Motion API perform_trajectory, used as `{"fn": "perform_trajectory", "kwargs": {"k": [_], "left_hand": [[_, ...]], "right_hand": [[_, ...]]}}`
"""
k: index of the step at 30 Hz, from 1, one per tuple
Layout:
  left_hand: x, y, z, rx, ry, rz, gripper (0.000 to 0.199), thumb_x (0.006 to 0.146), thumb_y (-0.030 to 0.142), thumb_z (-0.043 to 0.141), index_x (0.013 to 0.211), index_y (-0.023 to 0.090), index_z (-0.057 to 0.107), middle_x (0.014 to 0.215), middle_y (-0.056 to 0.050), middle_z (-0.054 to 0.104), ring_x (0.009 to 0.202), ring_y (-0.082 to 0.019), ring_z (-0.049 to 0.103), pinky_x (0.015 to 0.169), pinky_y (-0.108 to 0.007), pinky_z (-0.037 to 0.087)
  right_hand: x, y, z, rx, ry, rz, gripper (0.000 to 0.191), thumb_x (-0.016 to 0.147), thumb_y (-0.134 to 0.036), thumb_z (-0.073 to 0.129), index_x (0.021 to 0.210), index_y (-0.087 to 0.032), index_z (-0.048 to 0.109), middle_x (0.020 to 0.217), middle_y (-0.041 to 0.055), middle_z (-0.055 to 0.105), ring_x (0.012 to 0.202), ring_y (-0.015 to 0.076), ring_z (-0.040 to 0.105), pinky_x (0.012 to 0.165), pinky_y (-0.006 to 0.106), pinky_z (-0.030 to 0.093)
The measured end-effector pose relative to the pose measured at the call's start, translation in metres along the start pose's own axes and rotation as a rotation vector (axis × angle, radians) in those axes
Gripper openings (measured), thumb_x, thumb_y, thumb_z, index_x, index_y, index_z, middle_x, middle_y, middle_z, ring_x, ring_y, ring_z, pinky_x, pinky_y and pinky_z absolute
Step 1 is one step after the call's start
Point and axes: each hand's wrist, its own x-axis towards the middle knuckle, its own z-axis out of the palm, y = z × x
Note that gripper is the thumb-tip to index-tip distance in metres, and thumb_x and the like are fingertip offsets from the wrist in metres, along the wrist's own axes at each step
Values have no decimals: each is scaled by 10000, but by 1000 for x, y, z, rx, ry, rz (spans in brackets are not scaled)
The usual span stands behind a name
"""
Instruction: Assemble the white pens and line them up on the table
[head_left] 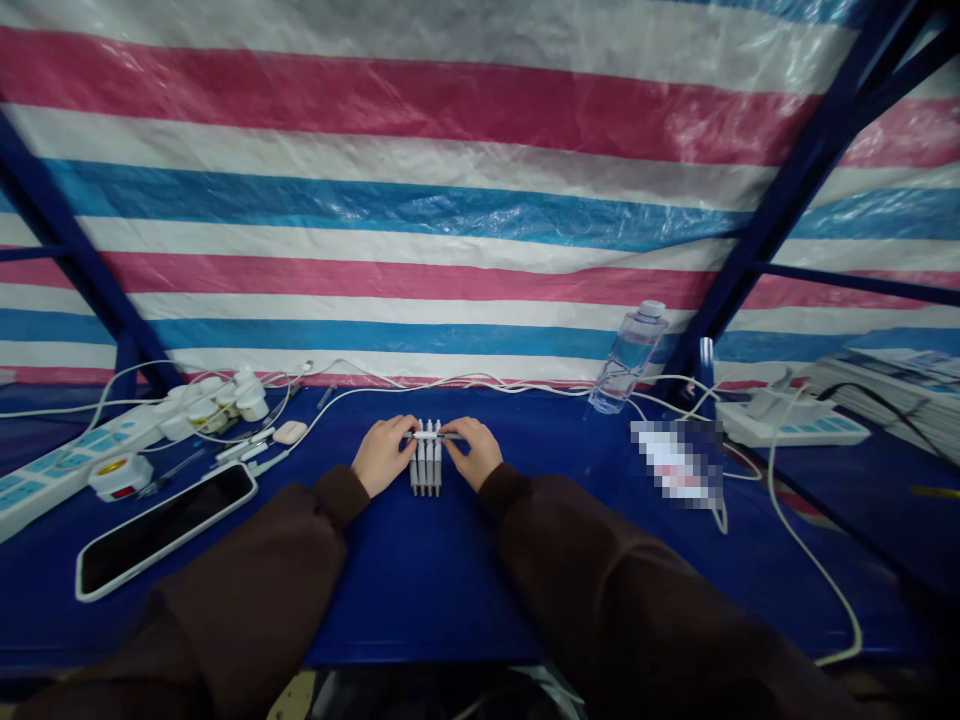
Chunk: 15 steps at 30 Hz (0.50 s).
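On the blue table (420, 590), left hand (384, 455) and right hand (472, 452) pinching one pen (436, 435) across four grey pens (424, 470)

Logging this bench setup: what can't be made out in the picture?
Head view:
The crosswise pen: its ends are partly hidden by the left hand and right hand.
The pixelated item: blurred, so unreadable.
The stack of printed sheets: cut off by the right edge.
The small white cups: too small to identify.

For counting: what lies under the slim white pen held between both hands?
Grey pens lie side by side on a blue tabletop; the white pen, left hand and right hand hide parts of them.
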Motion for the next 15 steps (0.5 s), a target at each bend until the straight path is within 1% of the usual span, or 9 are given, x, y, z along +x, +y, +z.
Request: {"fn": "perform_trajectory", "kwargs": {"k": [7,15], "left_hand": [[0,0,-1,0,6,-8,103,783,140,470,838,210,523,849,-14,618,804,-179,586,738,-306,372],[1,1,-1,-77,7,-39,101,768,143,488,821,213,538,840,-14,633,802,-182,583,768,-311,378]], "right_hand": [[0,-3,-1,-39,-22,29,123,810,-164,543,883,-214,627,882,33,656,855,177,575,736,303,375],[-1,-3,-1,-67,-51,31,123,815,-190,557,904,-220,636,895,36,658,866,176,570,739,302,358]]}}
